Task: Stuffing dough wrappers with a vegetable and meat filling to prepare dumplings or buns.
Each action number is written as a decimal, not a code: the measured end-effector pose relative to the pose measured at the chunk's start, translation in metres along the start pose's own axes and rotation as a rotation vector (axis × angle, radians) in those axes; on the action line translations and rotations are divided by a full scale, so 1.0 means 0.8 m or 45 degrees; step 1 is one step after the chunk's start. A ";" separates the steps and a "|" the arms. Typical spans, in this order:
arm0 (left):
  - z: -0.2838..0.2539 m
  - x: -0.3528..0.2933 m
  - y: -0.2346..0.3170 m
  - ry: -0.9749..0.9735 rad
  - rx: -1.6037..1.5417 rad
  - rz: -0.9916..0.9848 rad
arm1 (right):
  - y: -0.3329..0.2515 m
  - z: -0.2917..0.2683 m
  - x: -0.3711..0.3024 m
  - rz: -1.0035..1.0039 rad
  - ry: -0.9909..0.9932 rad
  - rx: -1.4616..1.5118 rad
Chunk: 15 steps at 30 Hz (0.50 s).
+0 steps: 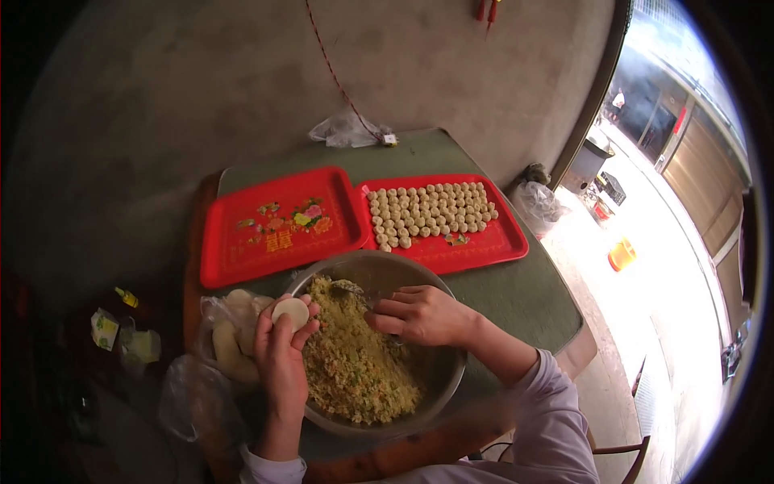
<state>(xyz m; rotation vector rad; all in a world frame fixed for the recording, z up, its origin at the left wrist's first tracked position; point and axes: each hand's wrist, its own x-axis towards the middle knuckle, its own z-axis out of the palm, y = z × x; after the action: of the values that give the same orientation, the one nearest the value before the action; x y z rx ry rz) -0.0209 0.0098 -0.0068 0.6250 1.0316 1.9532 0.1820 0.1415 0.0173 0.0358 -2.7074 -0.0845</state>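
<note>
My left hand [282, 351] holds a round, pale dough wrapper [292, 312] between thumb and fingers, at the left rim of a large steel bowl [443, 379]. Crumbly yellow-green filling [355, 367] with orange and green bits lies in the bowl. My right hand [419, 315] is closed over the bowl's right half. Its curled fingers appear to grip the handle of a metal spoon [348, 286], whose head rests at the filling's far edge; the handle is mostly hidden. A clear plastic bag [208, 315] with more pale wrappers [234, 343] sits left of my left hand.
Behind the bowl, a red tray [508, 242] holds rows of small filled dumplings [431, 211]. A second red tray [282, 226], flower-printed, overlaps its left edge. Both stand on a green-topped table [540, 298] against a wall. Plastic bags [347, 129] lie at the back; a bright doorway opens right.
</note>
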 end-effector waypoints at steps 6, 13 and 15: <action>-0.002 0.000 0.002 -0.015 -0.022 -0.009 | -0.015 -0.004 -0.016 0.294 0.077 0.141; -0.003 0.001 -0.003 -0.007 -0.029 -0.031 | -0.036 -0.009 -0.008 0.240 0.023 0.086; -0.002 0.001 -0.003 -0.011 -0.017 -0.028 | -0.049 -0.019 -0.009 0.256 0.068 0.148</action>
<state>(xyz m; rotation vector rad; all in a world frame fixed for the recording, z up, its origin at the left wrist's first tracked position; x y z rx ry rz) -0.0217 0.0101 -0.0096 0.6123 1.0156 1.9352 0.1951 0.1021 0.0253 -0.1967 -2.6436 0.1320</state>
